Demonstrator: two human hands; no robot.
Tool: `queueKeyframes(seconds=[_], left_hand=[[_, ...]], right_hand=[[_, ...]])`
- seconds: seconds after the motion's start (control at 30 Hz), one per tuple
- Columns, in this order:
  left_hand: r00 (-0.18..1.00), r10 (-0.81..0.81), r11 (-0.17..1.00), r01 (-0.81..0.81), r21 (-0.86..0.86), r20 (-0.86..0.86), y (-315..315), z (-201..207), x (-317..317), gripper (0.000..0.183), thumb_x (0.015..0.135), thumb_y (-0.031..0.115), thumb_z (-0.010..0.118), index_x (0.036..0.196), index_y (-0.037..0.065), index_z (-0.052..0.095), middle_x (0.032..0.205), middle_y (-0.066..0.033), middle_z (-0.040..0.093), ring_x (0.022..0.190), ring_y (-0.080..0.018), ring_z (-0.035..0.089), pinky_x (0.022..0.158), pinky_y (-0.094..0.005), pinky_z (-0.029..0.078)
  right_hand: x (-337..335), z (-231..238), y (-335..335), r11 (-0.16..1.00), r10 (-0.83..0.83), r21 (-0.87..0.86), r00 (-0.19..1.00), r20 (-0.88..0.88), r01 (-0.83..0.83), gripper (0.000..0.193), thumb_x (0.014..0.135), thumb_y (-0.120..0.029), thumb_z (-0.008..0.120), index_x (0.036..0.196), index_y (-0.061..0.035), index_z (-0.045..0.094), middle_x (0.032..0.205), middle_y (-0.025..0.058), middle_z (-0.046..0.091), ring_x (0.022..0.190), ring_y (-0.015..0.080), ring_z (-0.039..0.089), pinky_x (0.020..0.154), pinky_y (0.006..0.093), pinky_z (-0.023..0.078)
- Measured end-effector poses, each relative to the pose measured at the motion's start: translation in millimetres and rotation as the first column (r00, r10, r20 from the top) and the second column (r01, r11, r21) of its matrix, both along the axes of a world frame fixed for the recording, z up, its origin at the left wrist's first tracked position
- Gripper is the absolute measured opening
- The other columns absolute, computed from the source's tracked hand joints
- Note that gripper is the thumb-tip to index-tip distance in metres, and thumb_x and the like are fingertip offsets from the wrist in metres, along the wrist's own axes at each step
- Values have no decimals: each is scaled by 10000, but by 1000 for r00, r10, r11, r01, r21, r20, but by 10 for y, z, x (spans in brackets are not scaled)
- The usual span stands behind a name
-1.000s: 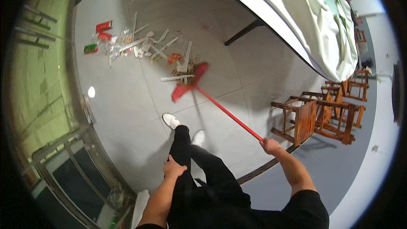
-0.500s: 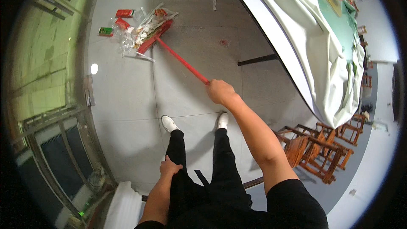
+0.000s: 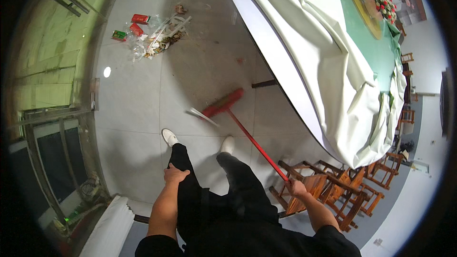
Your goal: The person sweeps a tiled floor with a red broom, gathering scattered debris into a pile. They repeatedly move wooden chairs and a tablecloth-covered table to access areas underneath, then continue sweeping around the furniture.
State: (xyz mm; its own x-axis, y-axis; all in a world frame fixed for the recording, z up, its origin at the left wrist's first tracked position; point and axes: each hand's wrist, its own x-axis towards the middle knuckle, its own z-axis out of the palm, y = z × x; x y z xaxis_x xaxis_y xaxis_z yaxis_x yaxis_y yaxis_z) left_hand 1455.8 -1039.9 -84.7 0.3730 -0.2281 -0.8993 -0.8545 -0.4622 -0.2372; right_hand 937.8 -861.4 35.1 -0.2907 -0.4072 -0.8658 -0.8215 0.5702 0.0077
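My right hand [image 3: 298, 188] is closed round the end of a long red handle. It belongs to a red broom [image 3: 223, 103], whose slightly blurred head rests on the tiled floor ahead of my feet. Against the near left end of the head lies a thin white strip [image 3: 203, 116]. My left hand [image 3: 176, 174] rests on my left thigh, thumb apart from the fingers, holding nothing. Farther off on the left, a litter pile [image 3: 159, 38] of clear plastic, white strips and food scraps lies on the floor, with red packets [image 3: 140, 18] and a green packet [image 3: 119, 35] beside it.
A table draped in a white cloth [image 3: 304, 24] stands on the right, its dark leg [image 3: 264, 84] reaching down near the broom head. Wooden stools [image 3: 309, 188] crowd around my right hand. Along the left runs a glass-and-metal frame [image 3: 59, 119].
The broom has swung away from the litter pile toward me and to the right, the white strip coming with it. My right hand has drawn back to the right. The pile stays behind.
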Motion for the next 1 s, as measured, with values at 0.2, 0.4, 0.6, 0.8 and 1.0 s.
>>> queueKeyframes(seconds=[0.2,0.4,0.6,0.8,1.0], left_hand=[[997,25,998,-29,-63,-70,160,-167,-161,1135,661,551,788,1522,67,230,1392,-267,433,1242,-375,520,1019,-400,473],[1000,-19,999,18,-49,-15,204,-268,-67,1079,663,485,799,1506,73,267,1344,-251,461,1100,-357,606,936,-393,520],[997,-16,999,12,-53,-76,76,-222,8,1110,674,513,783,1522,54,233,1376,-272,452,1169,-370,564,979,-415,492],[996,40,999,-41,-12,-84,-16,-237,20,1127,682,495,786,1539,55,201,1462,-287,374,1273,-358,514,1004,-380,479],[991,80,991,-90,-96,-106,-45,-201,104,1083,663,468,802,1503,34,274,1381,-291,437,1179,-391,559,962,-419,497]], right_hand=[[-15,-781,-686,970,242,-35,970,24,-241,441,988,-435,422,1126,-46,579,1008,267,669,959,448,636,795,560,506],[1227,-1523,-3662,935,256,-263,966,27,-240,448,1007,-371,394,994,4,638,941,255,676,918,455,643,790,507,517],[973,-733,-3492,953,128,-271,991,-30,-131,595,990,-541,387,1043,-5,639,1010,285,658,986,450,623,844,503,486],[-12,-13,-1746,990,24,-134,981,-193,-50,492,990,-482,432,1031,-28,619,955,312,637,943,510,587,788,553,467],[-260,-729,-1935,984,90,-132,972,-216,-120,560,1000,-508,397,995,1,630,939,298,655,922,498,612,761,545,477]])
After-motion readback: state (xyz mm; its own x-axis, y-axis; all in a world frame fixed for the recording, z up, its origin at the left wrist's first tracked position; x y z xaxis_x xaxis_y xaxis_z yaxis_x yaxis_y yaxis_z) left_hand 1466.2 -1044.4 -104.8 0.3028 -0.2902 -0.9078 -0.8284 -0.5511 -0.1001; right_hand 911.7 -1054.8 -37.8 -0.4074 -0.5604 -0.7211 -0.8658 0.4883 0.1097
